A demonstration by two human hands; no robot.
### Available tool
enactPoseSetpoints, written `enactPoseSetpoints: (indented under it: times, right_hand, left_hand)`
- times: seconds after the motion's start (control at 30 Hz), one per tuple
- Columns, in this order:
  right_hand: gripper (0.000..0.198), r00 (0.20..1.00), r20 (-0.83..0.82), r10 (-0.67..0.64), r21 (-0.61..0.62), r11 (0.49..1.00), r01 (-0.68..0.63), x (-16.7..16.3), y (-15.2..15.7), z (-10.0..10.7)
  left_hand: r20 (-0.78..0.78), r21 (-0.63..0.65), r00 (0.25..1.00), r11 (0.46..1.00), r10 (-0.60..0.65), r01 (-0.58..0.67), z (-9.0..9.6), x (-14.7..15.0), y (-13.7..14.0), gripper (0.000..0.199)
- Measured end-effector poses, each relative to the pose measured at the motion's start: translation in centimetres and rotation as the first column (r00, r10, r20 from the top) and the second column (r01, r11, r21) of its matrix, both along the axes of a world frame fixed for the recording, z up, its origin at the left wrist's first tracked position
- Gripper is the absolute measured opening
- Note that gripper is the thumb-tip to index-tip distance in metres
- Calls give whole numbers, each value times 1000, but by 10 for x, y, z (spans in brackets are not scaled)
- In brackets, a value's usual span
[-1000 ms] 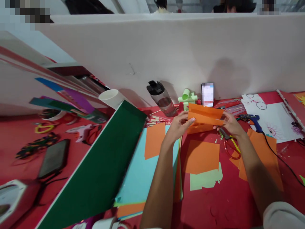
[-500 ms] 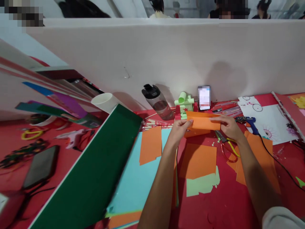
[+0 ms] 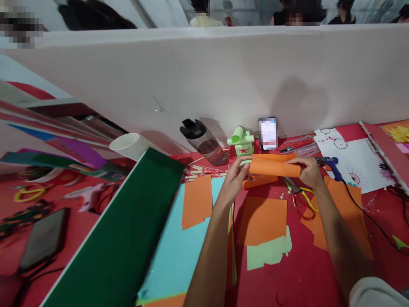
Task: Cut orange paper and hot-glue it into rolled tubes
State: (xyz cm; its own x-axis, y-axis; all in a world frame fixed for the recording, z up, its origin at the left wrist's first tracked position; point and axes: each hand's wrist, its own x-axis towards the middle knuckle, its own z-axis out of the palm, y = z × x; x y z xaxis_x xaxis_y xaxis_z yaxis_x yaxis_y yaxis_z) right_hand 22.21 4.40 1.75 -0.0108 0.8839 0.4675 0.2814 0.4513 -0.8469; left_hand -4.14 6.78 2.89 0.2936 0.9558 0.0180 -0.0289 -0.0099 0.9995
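Between my two hands is a sheet of orange paper (image 3: 271,166), curved over into a rolled shape above the red table. My left hand (image 3: 235,175) pinches its left end, and my right hand (image 3: 306,170) grips its right end. Another orange piece (image 3: 260,181) shows just under it; whether the two are joined I cannot tell. Behind the paper stands a light green paper model (image 3: 242,140) with rolled tubes and a red star. Scissors (image 3: 302,196) with red and yellow handles lie just below my right hand. A flat orange sheet (image 3: 263,220) and a torn pale green scrap (image 3: 268,252) lie nearer me.
A long green board (image 3: 118,234) slants across the left, beside light blue sheets (image 3: 172,256). A water bottle (image 3: 204,143) and a lit phone (image 3: 268,133) stand along the white partition (image 3: 204,76). At right are a blue glue gun (image 3: 334,166) with its cord and drawn-on white paper (image 3: 348,166).
The orange paper has gone from a flatter fold to a rounder roll, with both hands still on its ends. The whole view has shifted slightly.
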Motion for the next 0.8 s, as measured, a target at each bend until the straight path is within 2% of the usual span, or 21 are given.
enactPoseSetpoints:
  times: [0.1, 0.23, 0.37, 0.5, 0.63, 0.73, 0.8]
  right_hand:
    - [14, 998, -53, 26, -79, 996, -31, 1, -3, 2]
    - [12, 993, -45, 105, -134, 985, -110, 4, -5, 3]
    - [16, 986, -12, 168, -150, 974, -168, 4, -5, 1]
    - [24, 983, 26, 184, -150, 973, -178, 0, -5, -1]
    - [23, 983, 64, 175, -146, 976, -164, -2, -4, -4]
    - [21, 988, 34, 152, -163, 976, -145, -4, -5, -8]
    - [28, 988, -42, 148, -178, 972, -153, -5, -5, -10]
  left_hand:
    - [-25, 93, 996, 992, -85, 87, -1, -6, -1, 48]
    - [-109, 172, 990, 979, -90, 108, -4, -8, -1, 27]
    - [-172, 186, 985, 982, 3, 30, -7, -6, -1, 13]
    - [-181, 199, 979, 979, 90, -54, -8, -6, -1, 14]
    - [-188, 208, 971, 972, 150, -110, -8, -9, -1, 17]
    - [-184, 207, 962, 965, 201, -162, -8, -10, -2, 18]
    - [-170, 187, 962, 966, 213, -180, -7, -10, -3, 20]
